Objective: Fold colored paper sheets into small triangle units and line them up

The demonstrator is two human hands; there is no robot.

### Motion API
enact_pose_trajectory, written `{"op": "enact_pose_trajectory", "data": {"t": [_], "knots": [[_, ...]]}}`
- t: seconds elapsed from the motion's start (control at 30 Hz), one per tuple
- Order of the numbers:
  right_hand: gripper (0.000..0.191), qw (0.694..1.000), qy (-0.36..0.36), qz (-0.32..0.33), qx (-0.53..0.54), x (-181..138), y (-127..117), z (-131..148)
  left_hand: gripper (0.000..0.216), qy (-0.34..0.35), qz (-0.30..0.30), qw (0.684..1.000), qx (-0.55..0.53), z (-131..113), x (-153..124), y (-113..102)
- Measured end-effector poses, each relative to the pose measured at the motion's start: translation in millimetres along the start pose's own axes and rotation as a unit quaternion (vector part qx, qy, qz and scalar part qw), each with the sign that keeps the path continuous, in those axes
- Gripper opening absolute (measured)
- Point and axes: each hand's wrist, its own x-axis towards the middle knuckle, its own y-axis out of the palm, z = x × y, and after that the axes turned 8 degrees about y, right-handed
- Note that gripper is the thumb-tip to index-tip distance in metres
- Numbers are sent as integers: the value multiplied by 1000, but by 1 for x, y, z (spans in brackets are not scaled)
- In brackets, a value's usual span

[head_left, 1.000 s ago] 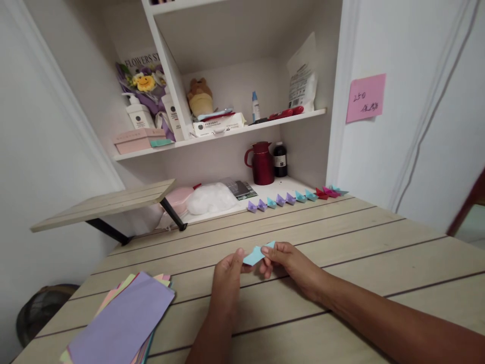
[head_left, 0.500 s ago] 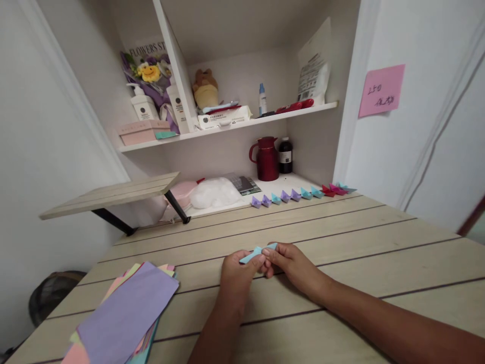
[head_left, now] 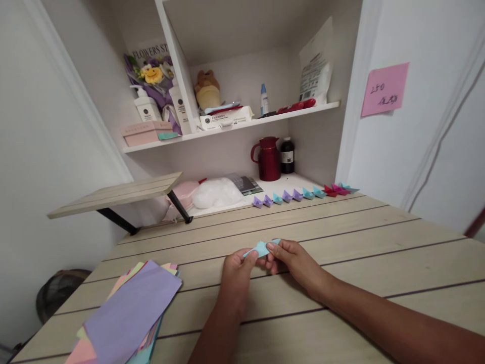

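Observation:
A small light-blue folded paper boat (head_left: 261,248) is held just above the wooden table (head_left: 303,328). My left hand (head_left: 238,268) pinches its left end between thumb and fingers. On the other end, my right hand (head_left: 290,256) grips with the thumb on top; its lower fingers curl underneath. The boat's pointed tips stick out at both sides, and its underside is hidden by the fingers. Along the back edge of the table stands a row of folded paper boats (head_left: 287,195) in purple, light blue, red and pink.
At the left lies a stack of coloured paper (head_left: 132,308), a purple sheet on top. Behind it stands a small raised wooden shelf (head_left: 117,194) on black legs. A red jug (head_left: 269,159), a dark bottle (head_left: 287,155) and a white plastic bag (head_left: 217,192) sit in the cabinet.
The light-blue paper has been turned slightly, so more of its flat side and middle peak shows. Both hands stay closed on it, and the camera view has shifted a little.

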Motion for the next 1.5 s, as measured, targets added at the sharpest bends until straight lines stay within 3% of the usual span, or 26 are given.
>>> {"op": "enact_pose_trajectory", "data": {"t": [0.33, 0.47, 0.6, 0.8, 0.9, 1.0, 1.07, 1.1, 1.2, 1.27, 1.37, 1.5], "knots": [[47, 1000, -11, 4, -7, 3, -5, -5, 47, 20, 14, 1000, -5, -1, 2, 2], [47, 1000, -16, 15, -22, 5, -6, -7, 33, -10, -31, 999, 37, 5, 3, 7], [48, 998, -24, 22, -48, 5, -7, -7, 22, 1, -78, 995, 66, 8, 3, 11], [45, 995, -28, -1, -93, 6, -3, -6, 19, 20, -72, 992, 106, 12, 6, 5], [36, 995, -31, 17, -96, -7, -3, 3, 20, 14, -89, 990, 108, 13, 5, -3], [32, 988, 1, 29, -153, -44, -20, 14, 22, 16, -96, 992, 86, 10, 2, -8], [37, 959, -2, 35, -280, -83, -47, 17, 24, 20, -91, 992, 79, 8, 0, -9], [39, 931, -12, 22, -365, -105, -65, 15, 24, 22, -87, 993, 79, 6, 0, -8], [45, 795, -61, -100, -596, -169, -123, 1, 23, 25, -73, 994, 81, 4, -1, -7], [44, 723, -77, -162, -667, -203, -151, -12, 22, 25, -64, 994, 85, 4, -2, -5], [45, 681, -99, -211, -694, -230, -166, -27, 23, 20, -41, 994, 99, 5, -3, -5], [43, 662, -112, -240, -701, -236, -159, -32, 25, 18, -19, 991, 134, 6, -2, -6]]}}
